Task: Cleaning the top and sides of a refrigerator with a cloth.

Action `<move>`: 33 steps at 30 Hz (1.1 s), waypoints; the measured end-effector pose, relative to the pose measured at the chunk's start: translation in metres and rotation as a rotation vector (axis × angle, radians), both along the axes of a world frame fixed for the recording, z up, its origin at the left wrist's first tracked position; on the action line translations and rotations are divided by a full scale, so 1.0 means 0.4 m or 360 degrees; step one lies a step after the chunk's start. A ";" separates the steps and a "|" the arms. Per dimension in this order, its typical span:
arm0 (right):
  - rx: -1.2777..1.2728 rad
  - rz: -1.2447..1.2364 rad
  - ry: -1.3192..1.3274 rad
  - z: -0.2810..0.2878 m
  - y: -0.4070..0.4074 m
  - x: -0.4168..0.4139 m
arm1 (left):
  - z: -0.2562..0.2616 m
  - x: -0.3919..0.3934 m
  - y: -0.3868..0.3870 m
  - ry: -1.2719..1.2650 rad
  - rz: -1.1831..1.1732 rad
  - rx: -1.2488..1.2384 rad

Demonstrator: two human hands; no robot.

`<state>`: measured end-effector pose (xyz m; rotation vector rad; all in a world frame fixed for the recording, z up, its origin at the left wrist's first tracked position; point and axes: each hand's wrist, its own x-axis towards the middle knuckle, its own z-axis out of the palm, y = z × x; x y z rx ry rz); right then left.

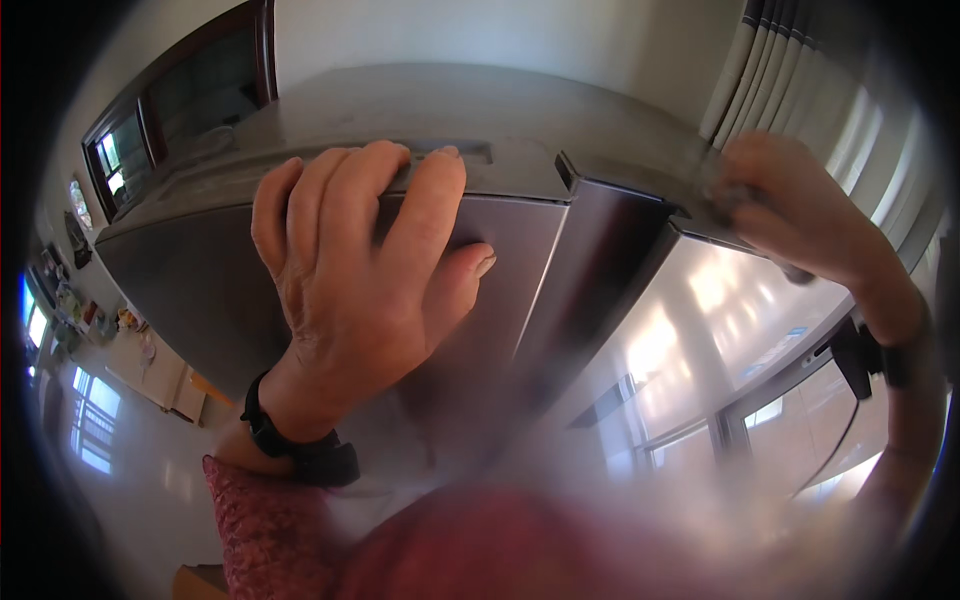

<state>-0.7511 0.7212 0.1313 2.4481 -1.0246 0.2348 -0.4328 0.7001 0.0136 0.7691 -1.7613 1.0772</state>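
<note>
A stainless-steel refrigerator fills the space before me, its grey top panel (510, 101) stained and dusty-looking. My left hand (360, 255) grips the top edge of the left refrigerator door (180, 262), fingers hooked over it and thumb against the front. A dark recessed strip (607, 247) separates that door from the glossy right refrigerator door (705, 307). At the top right edge, my right hand (787, 202) is blurred and closed around a dark grey thing (731, 191), perhaps a cloth; blur hides its exact shape. Black bands circle both wrists.
A pale wall (480, 30) stands behind the refrigerator. Grey-and-white curtains (780, 82) hang close by my right hand. At upper left is a dark-framed window (202, 82). A light table (150, 367) with small items stands at left, over a shiny floor (142, 465).
</note>
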 end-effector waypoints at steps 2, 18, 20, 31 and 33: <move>-0.0053 0.0268 0.0102 0.007 -0.039 0.120 | -0.005 -0.006 -0.001 0.0010 -0.0008 0.0032; 0.0328 -0.0403 -0.0318 0.041 -0.003 -0.036 | 0.024 0.017 -0.018 0.0081 -0.0064 -0.0040; 0.0582 -0.0459 -0.0815 0.028 0.003 0.118 | 0.006 0.009 -0.029 0.0089 -0.0066 -0.0063; 0.0746 0.0304 -0.0303 -0.014 -0.180 0.259 | -0.076 -0.002 -0.064 0.0107 -0.0153 -0.0117; 0.0690 0.0155 -0.0159 -0.016 -0.150 0.241 | -0.087 -0.003 -0.062 0.0108 -0.0169 -0.0093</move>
